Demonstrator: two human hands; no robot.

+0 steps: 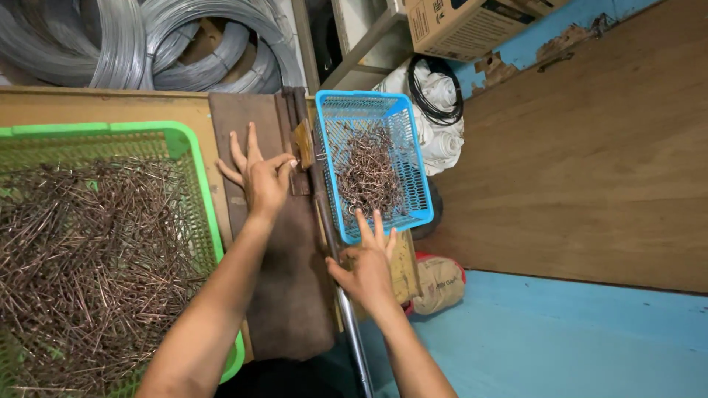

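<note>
My left hand (259, 175) lies on a dark metal plate (287, 295), fingers spread, its thumb and forefinger pinching something small beside a brownish block (303, 143) at the plate's edge. My right hand (366, 265) rests with fingers apart on the near rim of a blue mesh basket (413, 169) and touches a long metal lever (346, 309). The blue basket holds several bent copper-coloured wire pieces (366, 177). A green mesh basket (193, 158) at the left is full of straight copper-coloured wire pieces (88, 258).
Coils of grey steel wire (147, 44) lie beyond the bench. A cardboard box (464, 26) sits at the top, with rolled white cloth and black cable (439, 96) below it. A wooden panel (590, 162) stands to the right; a sack (439, 284) lies on the blue floor (560, 339).
</note>
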